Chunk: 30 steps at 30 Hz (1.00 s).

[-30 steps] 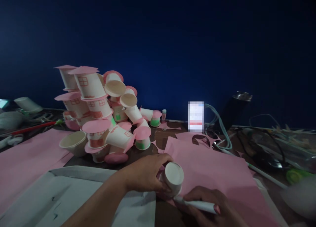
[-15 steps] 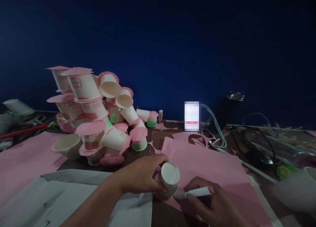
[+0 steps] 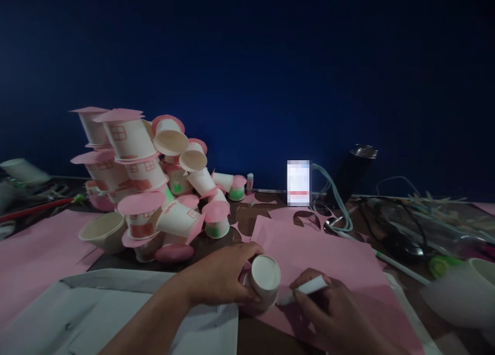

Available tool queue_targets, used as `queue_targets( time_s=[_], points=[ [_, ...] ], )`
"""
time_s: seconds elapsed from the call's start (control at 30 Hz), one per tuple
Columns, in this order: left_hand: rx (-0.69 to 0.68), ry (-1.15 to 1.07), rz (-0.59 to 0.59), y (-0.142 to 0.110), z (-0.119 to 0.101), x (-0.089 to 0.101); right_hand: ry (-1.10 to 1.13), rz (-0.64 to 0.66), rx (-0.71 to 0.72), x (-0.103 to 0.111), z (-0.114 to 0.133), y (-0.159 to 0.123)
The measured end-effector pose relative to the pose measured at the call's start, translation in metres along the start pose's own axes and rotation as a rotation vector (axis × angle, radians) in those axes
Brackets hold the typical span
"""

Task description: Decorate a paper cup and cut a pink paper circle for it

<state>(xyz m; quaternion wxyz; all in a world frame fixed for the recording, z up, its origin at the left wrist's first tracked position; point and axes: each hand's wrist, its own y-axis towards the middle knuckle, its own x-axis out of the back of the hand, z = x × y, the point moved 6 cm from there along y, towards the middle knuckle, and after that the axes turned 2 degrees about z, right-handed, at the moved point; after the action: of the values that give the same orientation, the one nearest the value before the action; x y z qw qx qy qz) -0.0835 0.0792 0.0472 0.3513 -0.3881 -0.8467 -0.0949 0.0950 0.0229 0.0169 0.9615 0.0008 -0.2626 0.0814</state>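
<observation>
My left hand (image 3: pixel 228 277) is closed around a small white paper cup (image 3: pixel 265 275), turned base up near the left edge of a pink paper sheet (image 3: pixel 317 252). Between the fingers of my right hand (image 3: pixel 328 303) is a white marker (image 3: pixel 311 284), its tip end pointing left toward the cup's lower side. I cannot tell whether the tip touches the cup or the paper. To the left rises a leaning pile of paper cups (image 3: pixel 133 138) with pink paper discs, some drawn with red windows and doors, others marked green.
A white sheet or box lid (image 3: pixel 127 314) lies at front left, with pink paper (image 3: pixel 42 241) beyond it. A lit phone (image 3: pixel 298 183), a dark bottle (image 3: pixel 353 172) and scissors (image 3: pixel 334 224) are at the back. At right are a computer mouse (image 3: pixel 406 247) and a blurred white cup (image 3: pixel 464 293).
My right hand has shifted slightly and the marker now tilts more steeply, its rear end higher. My left hand still grips the cup. The whole view has moved a little.
</observation>
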Motion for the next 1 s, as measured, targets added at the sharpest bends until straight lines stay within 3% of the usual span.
queue_targets(
  time_s=[0.27,0.57,1.0],
  points=[
    [-0.016,0.015,-0.004,0.000,-0.001,0.000,-0.058,-0.107,0.020,0.006,0.001,0.002],
    [-0.028,-0.011,-0.004,0.000,0.000,-0.001,0.003,-0.072,-0.104,0.005,-0.016,0.009],
    [-0.023,0.007,-0.003,0.001,0.002,-0.002,-0.167,-0.041,-0.082,0.011,-0.016,0.012]
  ],
)
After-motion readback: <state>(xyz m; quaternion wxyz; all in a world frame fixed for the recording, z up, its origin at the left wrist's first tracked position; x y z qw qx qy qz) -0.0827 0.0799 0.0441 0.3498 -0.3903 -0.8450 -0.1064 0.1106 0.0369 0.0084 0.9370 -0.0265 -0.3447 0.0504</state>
